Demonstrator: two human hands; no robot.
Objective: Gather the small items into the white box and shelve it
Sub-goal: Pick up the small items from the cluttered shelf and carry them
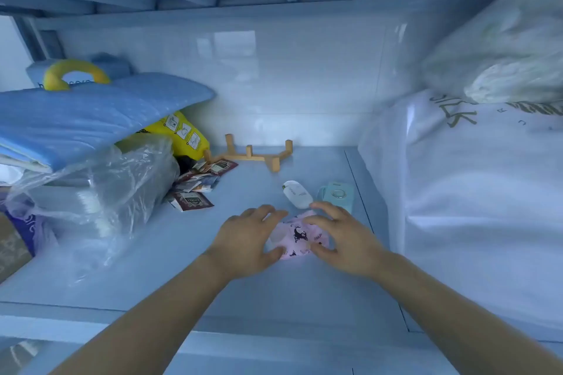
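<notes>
Now both hands [300, 240] cup pink pouch [297, 236].

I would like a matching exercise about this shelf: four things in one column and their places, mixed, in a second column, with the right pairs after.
Things:
1. pink pouch
2. wooden rack
3. sachets
4. teal gadget

Places:
A. at the back, near the wall
B. between the two hands
C. beside the white oval case, on its right
D. scattered next to the clear plastic bag

Pairs: 1-B, 2-A, 3-D, 4-C
</notes>
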